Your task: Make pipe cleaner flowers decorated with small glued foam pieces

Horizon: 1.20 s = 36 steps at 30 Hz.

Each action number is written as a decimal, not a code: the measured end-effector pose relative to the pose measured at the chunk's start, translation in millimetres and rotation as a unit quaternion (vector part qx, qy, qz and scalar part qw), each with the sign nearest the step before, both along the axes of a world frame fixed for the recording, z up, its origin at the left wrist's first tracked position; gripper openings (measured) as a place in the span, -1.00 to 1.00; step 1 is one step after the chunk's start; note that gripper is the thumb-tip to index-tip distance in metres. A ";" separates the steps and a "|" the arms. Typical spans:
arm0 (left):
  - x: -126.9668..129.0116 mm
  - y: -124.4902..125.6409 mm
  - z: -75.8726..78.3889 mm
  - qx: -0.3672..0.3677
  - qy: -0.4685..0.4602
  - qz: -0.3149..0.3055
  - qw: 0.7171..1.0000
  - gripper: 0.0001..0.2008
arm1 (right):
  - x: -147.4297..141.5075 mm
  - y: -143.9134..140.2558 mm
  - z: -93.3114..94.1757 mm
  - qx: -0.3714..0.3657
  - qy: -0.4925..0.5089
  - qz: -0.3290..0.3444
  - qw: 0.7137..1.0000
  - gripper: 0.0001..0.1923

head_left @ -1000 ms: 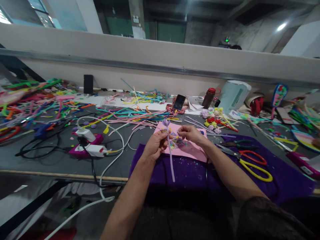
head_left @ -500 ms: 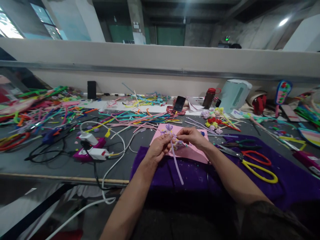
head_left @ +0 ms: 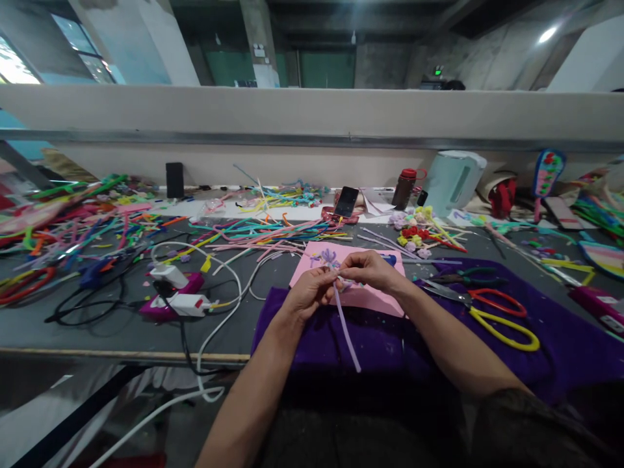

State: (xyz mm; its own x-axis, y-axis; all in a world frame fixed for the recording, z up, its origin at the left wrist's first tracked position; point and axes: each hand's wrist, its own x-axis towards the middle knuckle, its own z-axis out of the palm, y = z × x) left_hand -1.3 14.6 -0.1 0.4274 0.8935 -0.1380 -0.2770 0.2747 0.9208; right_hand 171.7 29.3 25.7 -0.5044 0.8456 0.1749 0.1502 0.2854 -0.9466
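Between my hands is a purple pipe-cleaner flower (head_left: 329, 257), its looped petals showing above my fingertips. Its pale purple stem (head_left: 347, 333) hangs down toward me over the purple cloth (head_left: 287, 325). My left hand (head_left: 312, 289) pinches the flower just below the petals. From the other side, the fingertips of my right hand (head_left: 368, 268) are pressed together at the same spot; the exact bit they grip is partly hidden. Under both hands lies a pink sheet (head_left: 385, 300) with small scraps on it.
Scissors with red and yellow handles (head_left: 507, 328) and dark pliers (head_left: 472, 278) lie at the right. A power strip (head_left: 180, 302) with cables is at the left. Loose pipe cleaners (head_left: 273, 229), finished flowers (head_left: 416, 234), a phone (head_left: 346, 201) and a kettle (head_left: 458, 182) stand or lie behind.
My right hand has shifted slightly left, closer to my left fingers. The petals have tipped a little lower, and the stem's free end hangs slightly lower. The view has moved slightly.
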 end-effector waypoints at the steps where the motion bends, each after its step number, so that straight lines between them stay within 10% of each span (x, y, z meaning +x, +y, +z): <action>1: -0.4 0.0 -0.1 0.000 -0.004 -0.012 1.000 -0.79 | 1.3 0.2 1.1 -0.008 0.003 0.018 1.000 -0.75; 25: 0.5 -7.3 7.0 -0.004 -0.069 -0.041 0.997 -0.81 | 0.5 9.8 -15.8 -0.208 0.191 0.135 0.950 -0.75; 36: 0.0 -2.9 5.0 -0.074 -0.116 -0.006 0.990 -0.88 | 5.4 3.5 3.8 0.006 0.118 -0.007 0.993 -0.73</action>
State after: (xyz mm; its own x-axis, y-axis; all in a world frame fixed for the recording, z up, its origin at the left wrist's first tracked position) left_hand -1.3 11.7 4.9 0.4733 0.8653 -0.1650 -0.4719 0.4072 0.7820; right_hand 177.1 32.8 29.5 -0.4373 0.8492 0.2960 -0.0708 0.2956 -0.9527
